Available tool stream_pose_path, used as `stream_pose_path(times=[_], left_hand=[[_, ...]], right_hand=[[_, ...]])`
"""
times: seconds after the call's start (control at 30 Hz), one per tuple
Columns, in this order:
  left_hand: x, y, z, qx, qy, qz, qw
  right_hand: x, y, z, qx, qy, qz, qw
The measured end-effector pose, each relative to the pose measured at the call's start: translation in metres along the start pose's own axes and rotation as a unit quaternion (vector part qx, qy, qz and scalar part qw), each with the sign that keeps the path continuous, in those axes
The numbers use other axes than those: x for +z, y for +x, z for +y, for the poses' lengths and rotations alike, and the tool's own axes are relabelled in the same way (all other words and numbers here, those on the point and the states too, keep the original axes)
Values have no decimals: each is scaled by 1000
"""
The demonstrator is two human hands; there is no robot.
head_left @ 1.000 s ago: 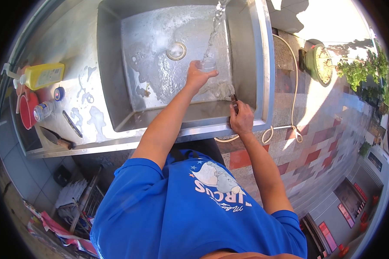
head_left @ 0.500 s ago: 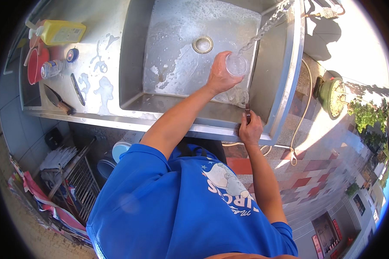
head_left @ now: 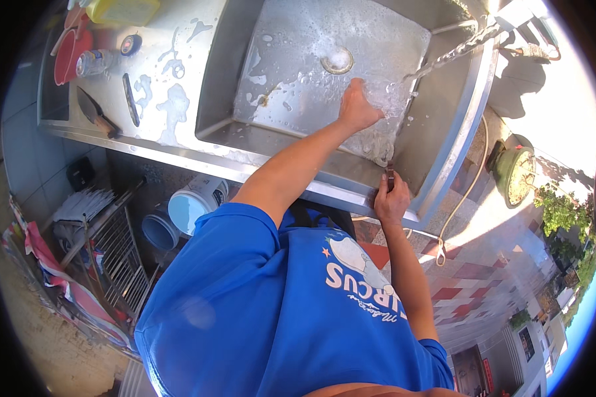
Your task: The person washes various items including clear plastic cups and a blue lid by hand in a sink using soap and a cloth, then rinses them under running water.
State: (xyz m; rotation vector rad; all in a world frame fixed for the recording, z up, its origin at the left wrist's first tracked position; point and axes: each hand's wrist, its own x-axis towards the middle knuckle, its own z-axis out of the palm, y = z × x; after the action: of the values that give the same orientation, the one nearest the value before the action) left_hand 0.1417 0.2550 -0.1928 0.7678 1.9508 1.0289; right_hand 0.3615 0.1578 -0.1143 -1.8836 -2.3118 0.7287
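Note:
My left hand [head_left: 361, 108] reaches into the steel sink [head_left: 278, 66], fingers closed round a clear cup [head_left: 389, 96]. A water stream [head_left: 450, 56] strikes the cup and splashes, blurring its outline. At the sink's front right corner, my right hand [head_left: 392, 198] grips a slim dark brown handle [head_left: 390, 175], upright over the front rim. Frothy water lies just beyond the handle, and I cannot tell what its far end is. Suds and wet patches cover the sink floor around the drain [head_left: 338, 60].
On the left counter lie a knife [head_left: 94, 112], a dark strip [head_left: 130, 99], a clear jar [head_left: 94, 62], a round lid [head_left: 131, 44], a red basin [head_left: 73, 56] and a yellow bottle [head_left: 122, 10]. Below stand a white bucket [head_left: 198, 202] and a metal rack [head_left: 119, 255]. A hose [head_left: 467, 178] hangs at right.
The view has shifted, so the sink and counter sit further right. In my left hand the cup has tipped, and water now sprays off it. My right hand keeps the brown handle.

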Motion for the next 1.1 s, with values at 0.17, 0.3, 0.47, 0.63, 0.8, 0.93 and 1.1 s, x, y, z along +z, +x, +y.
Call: stream_pose_path(times=[0.17,0.3,0.47,0.63,0.8,0.93,1.1], left_hand=[[-29,-9,41,-32,31,-39,998],[-57,3,27,-356,-477,-260,761],[-101,-5,50,-402,-602,-236,649],[-136,-11,44,-337,-535,-242,736],[-154,-22,46,-198,-131,-87,968],[-128,-34,23,-54,74,-11,996],[-87,-22,10,69,89,-43,993]], right_hand=[[7,-11,15,-21,-3,11,1000],[7,18,0,85,-13,-58,995],[43,103,-12,304,504,-85,804],[77,185,-54,318,642,-136,684],[91,230,-88,264,718,-155,625],[66,236,-91,250,774,-210,542],[29,213,-74,239,766,-196,564]])
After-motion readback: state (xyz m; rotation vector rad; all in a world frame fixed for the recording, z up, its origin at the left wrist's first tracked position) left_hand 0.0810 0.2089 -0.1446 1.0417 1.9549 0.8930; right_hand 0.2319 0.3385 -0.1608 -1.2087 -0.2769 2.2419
